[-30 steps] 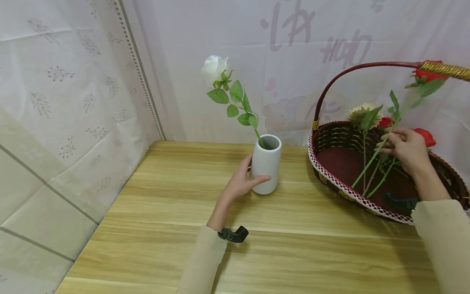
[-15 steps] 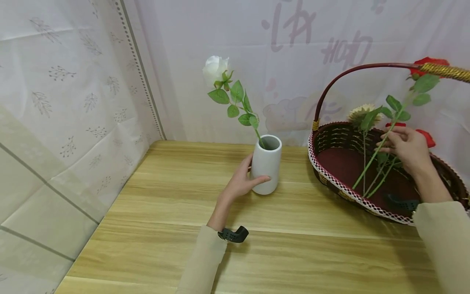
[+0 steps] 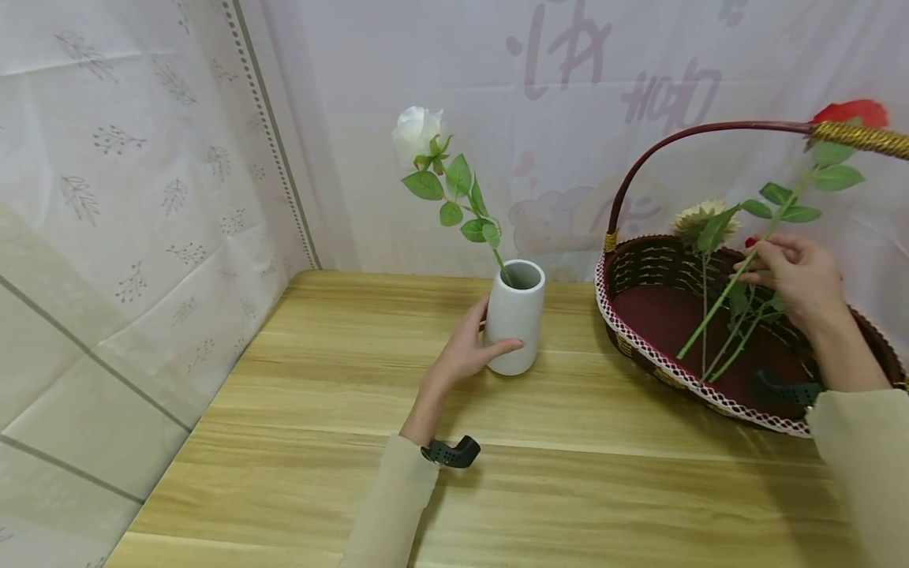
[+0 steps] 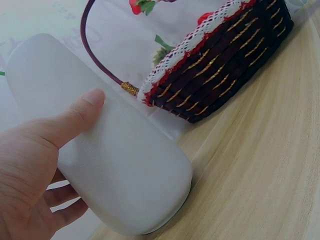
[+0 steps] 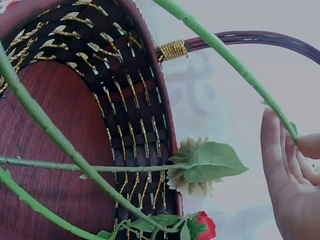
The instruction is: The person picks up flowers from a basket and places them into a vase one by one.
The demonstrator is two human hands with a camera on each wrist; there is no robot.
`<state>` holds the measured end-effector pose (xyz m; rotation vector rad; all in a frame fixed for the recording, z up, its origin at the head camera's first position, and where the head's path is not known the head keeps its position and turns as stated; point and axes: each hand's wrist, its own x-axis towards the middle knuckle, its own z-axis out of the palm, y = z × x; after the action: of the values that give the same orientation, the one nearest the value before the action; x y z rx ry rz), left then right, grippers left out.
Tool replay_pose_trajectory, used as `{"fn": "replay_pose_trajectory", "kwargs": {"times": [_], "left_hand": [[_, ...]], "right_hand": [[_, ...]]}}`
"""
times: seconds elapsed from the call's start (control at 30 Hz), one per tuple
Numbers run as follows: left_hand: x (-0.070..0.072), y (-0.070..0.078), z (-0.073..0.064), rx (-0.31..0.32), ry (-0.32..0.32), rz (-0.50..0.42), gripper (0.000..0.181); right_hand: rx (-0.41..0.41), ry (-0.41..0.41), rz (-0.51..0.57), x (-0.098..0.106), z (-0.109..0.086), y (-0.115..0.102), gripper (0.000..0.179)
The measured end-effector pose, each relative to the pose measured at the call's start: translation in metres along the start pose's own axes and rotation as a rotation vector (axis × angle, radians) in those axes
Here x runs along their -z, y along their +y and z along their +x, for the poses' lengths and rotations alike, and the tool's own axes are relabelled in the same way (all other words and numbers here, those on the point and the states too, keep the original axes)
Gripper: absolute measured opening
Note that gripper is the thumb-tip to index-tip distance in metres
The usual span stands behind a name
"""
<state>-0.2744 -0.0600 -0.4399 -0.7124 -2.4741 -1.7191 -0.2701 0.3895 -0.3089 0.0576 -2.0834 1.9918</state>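
My left hand (image 3: 465,351) grips the side of a white vase (image 3: 516,331), which stands upright on the table. In the left wrist view, the thumb lies across the vase (image 4: 125,160) and the fingers go round behind. A white rose (image 3: 417,136) on a leafy green stem leans left out of the vase's mouth. Over the basket (image 3: 682,375), my right hand (image 3: 809,284) pinches the green stem (image 5: 235,67) of a red rose (image 3: 862,115) between thumb and fingertips. The basket handle partly hides that bloom. A cream flower (image 3: 703,219) and other stems lean inside the basket.
The basket's arched handle (image 3: 710,126) rises over the flowers. Another red bloom (image 5: 205,225) shows low in the right wrist view. Wooden table (image 3: 341,371) spreads in front, with a printed cloth (image 3: 341,158) behind and on the left.
My right hand has shifted slightly right with the red rose, whose bloom has moved up and right behind the handle. The left hand and vase stay where they were.
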Motion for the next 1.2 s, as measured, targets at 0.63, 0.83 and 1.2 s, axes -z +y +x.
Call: {"fn": "replay_pose_trajectory", "kwargs": {"times": [0.63, 0.83, 1.2], "left_hand": [[0.000, 0.001, -0.001, 0.006, -0.005, -0.008, 0.085], [0.000, 0.001, -0.001, 0.011, -0.008, -0.010, 0.085], [0.000, 0.001, -0.001, 0.004, -0.004, -0.008, 0.087]], "right_hand": [[0.039, -0.142, 0.099, -0.021, -0.015, -0.002, 0.009], [0.026, -0.166, 0.080, -0.028, -0.021, -0.001, 0.009], [0.000, -0.222, 0.122, -0.046, -0.036, 0.003, 0.010]]}}
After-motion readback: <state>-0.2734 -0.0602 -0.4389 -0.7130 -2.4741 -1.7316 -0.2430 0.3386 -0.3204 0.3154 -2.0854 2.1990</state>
